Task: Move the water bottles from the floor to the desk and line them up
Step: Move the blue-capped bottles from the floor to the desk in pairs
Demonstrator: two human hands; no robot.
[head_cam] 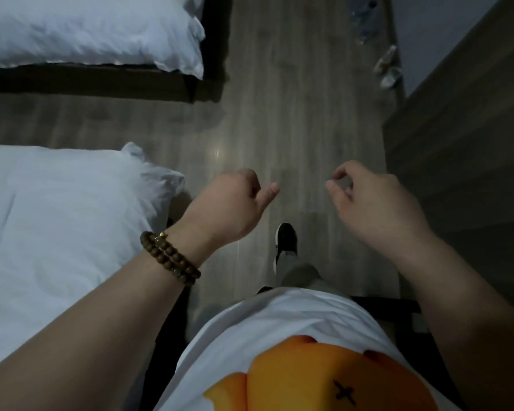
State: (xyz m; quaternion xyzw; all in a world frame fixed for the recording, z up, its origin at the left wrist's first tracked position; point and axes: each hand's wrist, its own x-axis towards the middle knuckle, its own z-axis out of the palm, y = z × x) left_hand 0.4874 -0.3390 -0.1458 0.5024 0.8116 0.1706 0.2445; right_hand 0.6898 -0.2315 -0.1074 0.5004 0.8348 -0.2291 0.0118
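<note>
The left hand (235,203) hangs in the air with its fingers loosely curled under and the thumb sticking out, holding nothing. The right hand (371,200) is level with it and a little apart, its fingers also loosely bent with thumb and forefinger nearly meeting, and it is empty too. A bracelet (169,258) of dark beads is wound twice round the left wrist. Below the arms is a white shirt (279,321) with an orange print, cut off at the bottom edge. Between the hands, lower down, a black shoe (286,237) stands on the wooden floor (279,114). A bed (57,232) with white linen lies to the left, cut off by the edge. A brown wooden surface (463,129) runs along the right side; only part of it shows. Farther off on the left is a second bed (86,28). Far ahead, on the floor by the wall past the surface, lie pale things (387,65) too blurred to name. Beyond them stand the bottles (364,16), a bluish cluster on the floor at the top edge. Their number and their contents cannot be made out.
</note>
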